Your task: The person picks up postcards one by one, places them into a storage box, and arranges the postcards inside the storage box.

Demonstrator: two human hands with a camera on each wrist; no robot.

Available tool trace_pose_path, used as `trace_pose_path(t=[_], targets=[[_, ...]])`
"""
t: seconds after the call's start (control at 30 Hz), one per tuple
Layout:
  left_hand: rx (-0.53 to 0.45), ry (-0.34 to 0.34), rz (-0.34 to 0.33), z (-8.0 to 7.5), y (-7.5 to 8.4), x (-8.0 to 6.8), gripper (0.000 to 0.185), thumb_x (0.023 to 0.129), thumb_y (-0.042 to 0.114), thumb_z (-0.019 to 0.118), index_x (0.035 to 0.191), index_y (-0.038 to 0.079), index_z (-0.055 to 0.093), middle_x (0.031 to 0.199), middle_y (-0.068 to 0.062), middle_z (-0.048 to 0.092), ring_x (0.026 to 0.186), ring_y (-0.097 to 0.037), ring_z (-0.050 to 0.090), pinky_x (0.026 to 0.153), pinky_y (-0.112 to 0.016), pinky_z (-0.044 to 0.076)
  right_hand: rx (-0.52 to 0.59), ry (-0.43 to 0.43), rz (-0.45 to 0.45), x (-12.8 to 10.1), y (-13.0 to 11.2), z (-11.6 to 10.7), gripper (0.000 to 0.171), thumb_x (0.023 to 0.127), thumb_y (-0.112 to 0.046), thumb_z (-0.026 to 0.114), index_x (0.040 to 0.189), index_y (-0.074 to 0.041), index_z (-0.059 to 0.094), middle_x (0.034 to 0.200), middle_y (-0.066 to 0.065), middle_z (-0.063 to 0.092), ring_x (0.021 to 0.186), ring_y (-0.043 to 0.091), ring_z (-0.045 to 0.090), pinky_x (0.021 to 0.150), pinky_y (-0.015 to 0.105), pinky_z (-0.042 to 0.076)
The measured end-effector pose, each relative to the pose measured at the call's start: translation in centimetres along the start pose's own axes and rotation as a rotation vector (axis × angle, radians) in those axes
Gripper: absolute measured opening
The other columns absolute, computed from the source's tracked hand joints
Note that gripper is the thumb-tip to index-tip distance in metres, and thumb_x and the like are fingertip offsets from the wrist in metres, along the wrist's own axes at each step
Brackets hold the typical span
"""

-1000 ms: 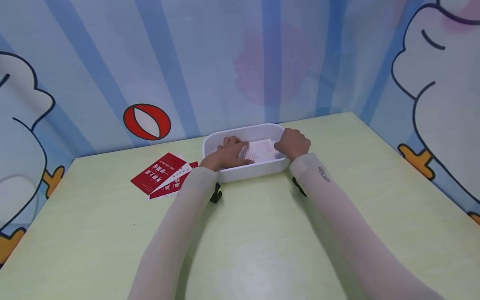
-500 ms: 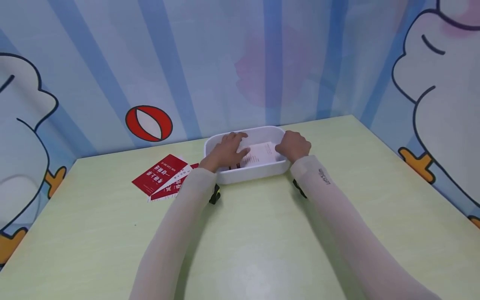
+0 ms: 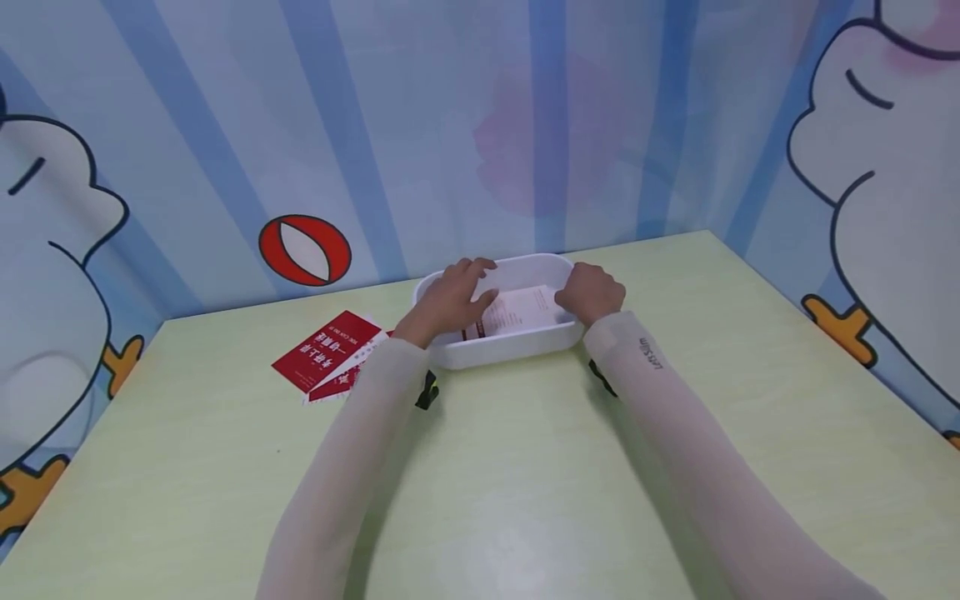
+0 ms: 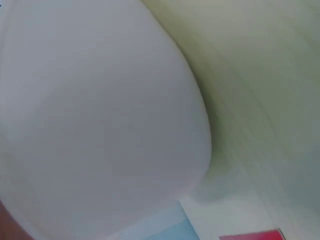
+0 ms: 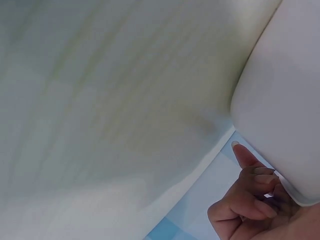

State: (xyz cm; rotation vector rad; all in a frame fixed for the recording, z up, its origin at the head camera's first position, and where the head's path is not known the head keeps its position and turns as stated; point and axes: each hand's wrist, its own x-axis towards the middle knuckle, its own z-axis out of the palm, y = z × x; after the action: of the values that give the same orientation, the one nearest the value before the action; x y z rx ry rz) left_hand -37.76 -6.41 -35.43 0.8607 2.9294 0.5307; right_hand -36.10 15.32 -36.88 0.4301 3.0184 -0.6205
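Note:
A white oblong tray [image 3: 517, 345] stands at the far middle of the pale green table [image 3: 525, 467]. Inside it lies a white printed card [image 3: 522, 306]. My left hand [image 3: 455, 297] reaches over the tray's left half, its fingers stretched toward the far rim and its thumb on the card's left edge. At the tray's right end my right hand [image 3: 592, 292] grips the card's right edge with curled fingers [image 5: 250, 202]. The right wrist view shows the tray's outer wall [image 5: 285, 110] beside them. In the left wrist view there is only the tray wall [image 4: 100, 125], blurred and close.
Several red and white cards [image 3: 328, 353] lie fanned on the table left of the tray. Cartoon-printed walls [image 3: 480, 125] close in the table at the back and on both sides. The table's near half is bare green surface.
My left hand has slid off the card's middle toward the tray's far rim, uncovering more of the card. The right hand has stayed at the card's right edge.

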Motion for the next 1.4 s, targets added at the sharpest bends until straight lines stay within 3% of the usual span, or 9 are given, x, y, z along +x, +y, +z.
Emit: trace_pose_path(t=[0.57, 0.9, 1.1, 1.4], targets=[[-0.038, 0.082, -0.007, -1.3, -1.1, -0.8, 0.047, 0.103, 0.028, 0.052, 0.145, 0.010, 0.043, 0.140, -0.016, 0.050, 0.126, -0.030, 0.050, 0.108, -0.048, 0.045, 0.006, 0.014, -0.002, 0.3, 0.5, -0.2, 0.040, 0.092, -0.023, 0.058, 0.125, -0.001, 0.061, 0.122, 0.019, 0.068, 0.105, 0.033, 0.066, 0.098, 0.052, 0.050], [-0.079, 0.180, -0.075, -1.8, -2.3, -1.8, 0.048, 0.100, 0.028, 0.057, 0.144, 0.014, 0.044, 0.143, -0.014, 0.048, 0.128, -0.030, 0.048, 0.106, -0.050, 0.048, 0.002, 0.005, 0.007, 0.2, 0.5, -0.4, 0.040, 0.091, -0.024, 0.058, 0.124, -0.001, 0.061, 0.122, 0.019, 0.068, 0.104, 0.032, 0.065, 0.099, 0.051, 0.048], [-0.118, 0.264, -0.123, -2.0, -3.5, -2.6, 0.047, 0.101, 0.028, 0.055, 0.145, 0.016, 0.043, 0.147, -0.013, 0.044, 0.135, -0.031, 0.042, 0.109, -0.054, 0.044, 0.001, 0.008, -0.008, 0.1, 0.3, -0.3, 0.039, 0.091, -0.024, 0.059, 0.123, -0.001, 0.062, 0.120, 0.018, 0.069, 0.101, 0.031, 0.065, 0.098, 0.051, 0.049], [-0.131, 0.290, -0.150, -2.4, -5.9, -4.0, 0.044, 0.105, 0.026, 0.044, 0.147, 0.012, 0.040, 0.151, -0.019, 0.036, 0.138, -0.037, 0.034, 0.113, -0.062, 0.032, -0.015, 0.019, -0.022, 0.4, -0.4, 0.4, 0.039, 0.091, -0.024, 0.059, 0.122, -0.002, 0.062, 0.118, 0.017, 0.070, 0.099, 0.030, 0.066, 0.097, 0.050, 0.050]])
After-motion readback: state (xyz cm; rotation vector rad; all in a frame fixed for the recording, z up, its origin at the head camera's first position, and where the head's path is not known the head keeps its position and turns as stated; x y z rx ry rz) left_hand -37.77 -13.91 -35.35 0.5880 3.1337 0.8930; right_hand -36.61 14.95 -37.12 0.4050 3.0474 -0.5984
